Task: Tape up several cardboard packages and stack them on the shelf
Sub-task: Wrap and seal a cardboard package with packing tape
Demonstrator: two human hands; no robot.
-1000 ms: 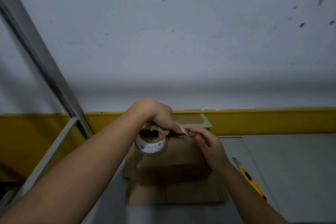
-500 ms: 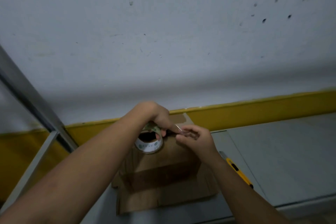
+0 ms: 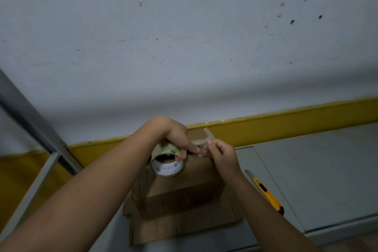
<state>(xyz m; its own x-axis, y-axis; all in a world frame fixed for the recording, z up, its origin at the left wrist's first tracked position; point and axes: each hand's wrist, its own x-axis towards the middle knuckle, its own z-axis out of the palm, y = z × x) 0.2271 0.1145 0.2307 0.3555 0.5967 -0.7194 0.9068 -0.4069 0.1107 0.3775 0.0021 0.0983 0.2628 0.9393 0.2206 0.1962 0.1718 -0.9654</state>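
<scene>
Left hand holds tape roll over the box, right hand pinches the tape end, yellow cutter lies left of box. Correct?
No: head view shows the yellow cutter right of the box, on the table. Left hand does hold the tape roll; right hand pinches the tape end.

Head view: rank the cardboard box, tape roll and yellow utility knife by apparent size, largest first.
1. cardboard box
2-3. tape roll and yellow utility knife: unsure. The knife looks longer, but the roll covers more area and sits higher, nearer the camera.
</scene>
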